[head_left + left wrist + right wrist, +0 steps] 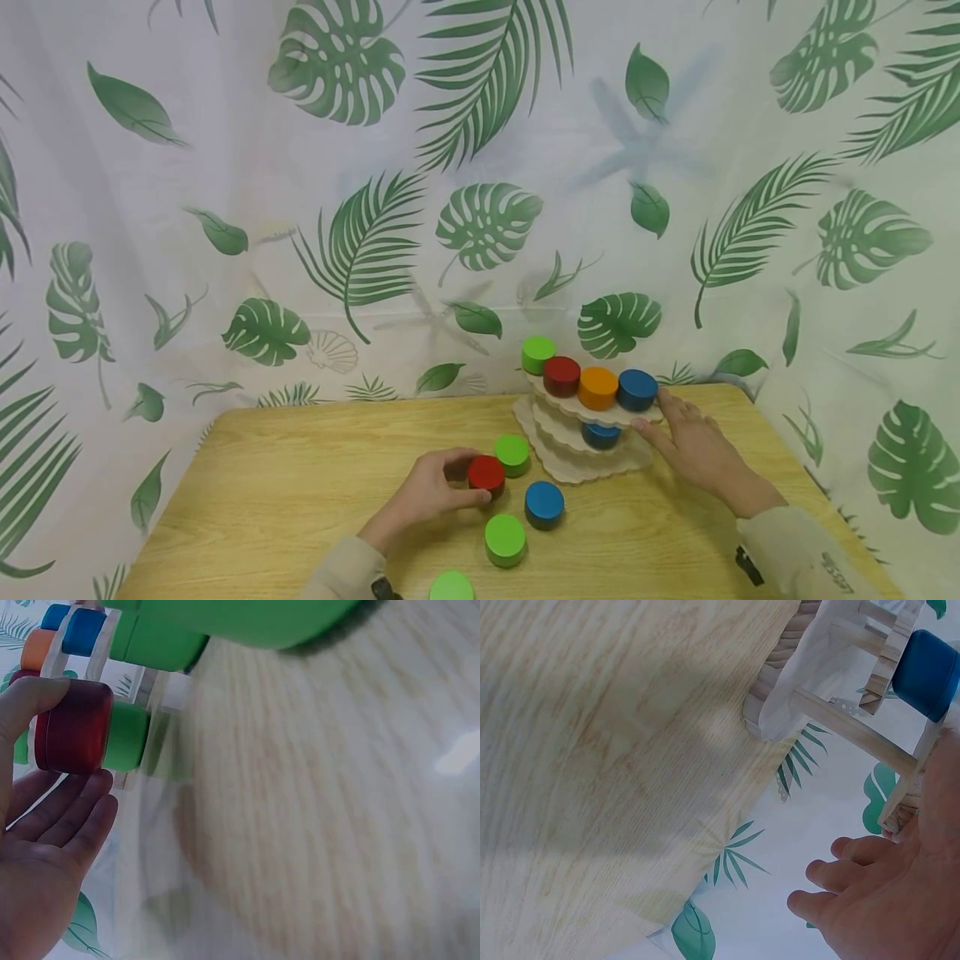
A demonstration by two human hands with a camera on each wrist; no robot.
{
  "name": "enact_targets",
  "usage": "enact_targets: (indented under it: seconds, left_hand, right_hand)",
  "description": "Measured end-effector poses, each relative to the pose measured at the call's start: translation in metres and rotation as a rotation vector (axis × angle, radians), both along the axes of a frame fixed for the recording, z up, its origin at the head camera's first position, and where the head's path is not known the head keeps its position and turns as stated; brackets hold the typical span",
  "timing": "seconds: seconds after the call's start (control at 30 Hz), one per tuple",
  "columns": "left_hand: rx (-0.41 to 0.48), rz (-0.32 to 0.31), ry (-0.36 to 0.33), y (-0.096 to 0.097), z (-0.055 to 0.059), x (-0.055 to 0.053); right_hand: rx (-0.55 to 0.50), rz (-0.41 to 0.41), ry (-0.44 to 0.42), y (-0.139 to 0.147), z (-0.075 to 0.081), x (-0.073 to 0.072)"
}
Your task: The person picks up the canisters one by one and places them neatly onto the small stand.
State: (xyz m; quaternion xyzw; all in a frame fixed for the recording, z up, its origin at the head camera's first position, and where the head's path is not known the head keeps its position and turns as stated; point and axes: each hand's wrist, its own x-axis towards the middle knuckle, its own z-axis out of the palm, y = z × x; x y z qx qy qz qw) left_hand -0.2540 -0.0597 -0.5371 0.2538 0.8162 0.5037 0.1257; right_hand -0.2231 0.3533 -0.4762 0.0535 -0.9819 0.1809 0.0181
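Note:
My left hand (435,492) holds a small round red tin (487,475) between thumb and fingers, just left of a green tin (512,455). In the left wrist view, the thumb lies against one side of the red tin (76,727) and fingertips touch the opposite side. At the right, my right hand (701,446) pinches the top tier's edge on a three-tiered wooden stand (570,462). Its other fingers extend loosely in the right wrist view. Along the top tier sit a green tin (538,355), a dark red tin (562,377), an orange tin (597,388) and a blue tin (637,390).
Another blue tin (601,434) stands on the middle tier. On the wooden table (300,467) in front of the stand are a blue tin (544,505), a green tin (505,540) and another green tin (452,586) cut by the frame's bottom. A leaf-patterned curtain (405,250) hangs behind.

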Motion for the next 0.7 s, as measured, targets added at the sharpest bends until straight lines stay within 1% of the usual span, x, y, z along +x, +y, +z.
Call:
enact_targets:
  seconds: [0.2, 0.37, 0.7]
  left_hand:
    - [0.034, 0.003, 0.002, 0.006, 0.006, -0.001]
    - [0.046, 0.011, 0.019, 0.012, 0.012, -0.003]
    - [0.061, 0.022, 0.061, 0.032, 0.021, -0.009]
  right_hand:
    - [-0.004, 0.001, -0.003, 0.0, 0.0, 0.001]
    - [-0.013, 0.003, 0.002, 0.001, 0.001, 0.001]
    - [-0.001, -0.004, 0.007, 0.001, -0.001, 0.001]
